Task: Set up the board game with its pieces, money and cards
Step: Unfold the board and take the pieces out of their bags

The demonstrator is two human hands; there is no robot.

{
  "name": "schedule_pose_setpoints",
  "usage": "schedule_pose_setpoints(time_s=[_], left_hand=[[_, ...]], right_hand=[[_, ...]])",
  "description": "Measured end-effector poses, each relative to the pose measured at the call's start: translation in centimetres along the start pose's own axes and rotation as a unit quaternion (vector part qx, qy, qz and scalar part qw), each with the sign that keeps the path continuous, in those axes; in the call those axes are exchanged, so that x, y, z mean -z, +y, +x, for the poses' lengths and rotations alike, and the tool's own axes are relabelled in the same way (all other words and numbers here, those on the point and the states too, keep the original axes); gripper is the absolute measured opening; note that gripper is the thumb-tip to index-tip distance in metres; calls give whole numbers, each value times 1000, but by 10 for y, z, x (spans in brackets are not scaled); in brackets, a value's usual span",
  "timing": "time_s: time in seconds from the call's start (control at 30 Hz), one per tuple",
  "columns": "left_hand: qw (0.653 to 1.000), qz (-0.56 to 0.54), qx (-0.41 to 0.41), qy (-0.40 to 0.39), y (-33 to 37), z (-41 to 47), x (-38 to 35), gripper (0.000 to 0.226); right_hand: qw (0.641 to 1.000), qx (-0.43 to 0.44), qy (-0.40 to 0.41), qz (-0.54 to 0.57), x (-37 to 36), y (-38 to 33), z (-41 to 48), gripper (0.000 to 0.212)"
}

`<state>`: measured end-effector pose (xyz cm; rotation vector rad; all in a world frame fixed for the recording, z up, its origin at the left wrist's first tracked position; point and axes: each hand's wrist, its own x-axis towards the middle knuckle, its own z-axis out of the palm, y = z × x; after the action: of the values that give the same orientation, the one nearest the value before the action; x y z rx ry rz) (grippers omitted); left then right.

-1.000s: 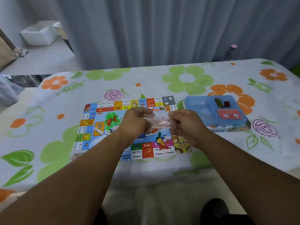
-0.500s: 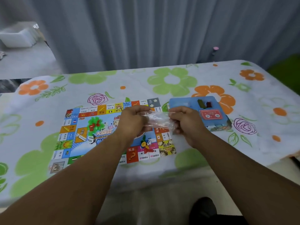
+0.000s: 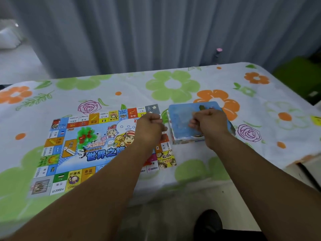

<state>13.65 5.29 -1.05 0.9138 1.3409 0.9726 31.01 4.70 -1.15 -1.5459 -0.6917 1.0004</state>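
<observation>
The colourful game board (image 3: 73,150) lies flat on the flowered tablecloth (image 3: 173,84). Right of it stands the open blue game box (image 3: 177,134), with a green piece (image 3: 202,107) showing at its far rim. My right hand (image 3: 210,122) hovers over the box and pinches a clear plastic bag (image 3: 184,116), which is faint against the blue. My left hand (image 3: 149,127) is curled into a fist above the board's right side. Something small and pale (image 3: 164,129) pokes out at its right edge; I cannot tell what it is.
A grey curtain (image 3: 156,32) hangs close behind the table. The table's right corner (image 3: 295,162) drops off near my right forearm. A pink-capped object (image 3: 219,50) and a green surface (image 3: 295,72) lie beyond the far right edge.
My hands held the clear bag between them over the board and have now parted. The right hand has moved right over the blue box with the bag. The view swung right.
</observation>
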Motion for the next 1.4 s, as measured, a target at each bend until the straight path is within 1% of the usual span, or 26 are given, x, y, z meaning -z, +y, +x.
schedule_pose_setpoints(time_s=[0.07, 0.13, 0.17, 0.27, 0.3, 0.37, 0.43, 0.5, 0.6, 0.67, 0.73, 0.9, 1.03, 1.13, 1.2, 1.27, 1.33, 1.4], left_hand=[[1000, 1, 0, -12, -1, 0, -6, 30], [1000, 8, -3, -23, -2, 0, -12, 32], [999, 17, -9, -28, -3, 1, -14, 32], [995, 82, -46, -40, -8, 1, -20, 30], [991, 108, -65, -44, -9, 1, -22, 32], [977, 170, -118, -57, -10, 3, -25, 36], [954, 235, -173, -71, -11, 3, -31, 41], [932, 287, -209, -79, -14, 4, -38, 44], [901, 344, -247, -94, -16, 7, -49, 50], [890, 369, -250, -100, -16, 10, -54, 52], [881, 398, -237, -101, -17, 14, -61, 52], [858, 467, -182, -111, -17, 20, -72, 51], [854, 462, -225, -79, -13, 19, -81, 47], [857, 434, -264, -92, -9, 14, -95, 40], [843, 445, -282, -106, -10, 11, -102, 33], [818, 483, -294, -110, -14, 12, -107, 28], [798, 514, -293, -112, -19, 13, -109, 27], [792, 526, -286, -117, -22, 14, -110, 29]], right_hand=[[1000, -3, -3, -15, -1, -1, 3, 13], [999, -7, -7, -46, 1, -3, 4, 4], [998, -5, -5, -66, 3, -3, 5, 3], [991, 9, 23, -133, 14, -5, 10, 15], [988, 13, 37, -150, 17, -5, 13, 16], [986, 11, 66, -154, 25, -7, 19, 13], [985, 5, 93, -145, 35, -9, 25, 15], [984, 1, 112, -141, 46, -10, 30, 15], [979, -11, 131, -155, 61, -8, 35, 6], [977, -14, 133, -169, 67, -6, 37, 13], [974, -9, 132, -181, 72, -5, 40, 18], [969, -13, 127, -211, 78, -3, 46, 14], [969, -22, 118, -218, 78, 0, 51, 11], [968, -37, 108, -224, 83, 1, 54, 7], [968, -47, 107, -223, 85, 2, 56, 7], [966, -53, 108, -230, 87, 4, 58, 8], [964, -56, 97, -240, 88, 4, 59, 6], [964, -52, 84, -247, 90, 5, 60, 3]])
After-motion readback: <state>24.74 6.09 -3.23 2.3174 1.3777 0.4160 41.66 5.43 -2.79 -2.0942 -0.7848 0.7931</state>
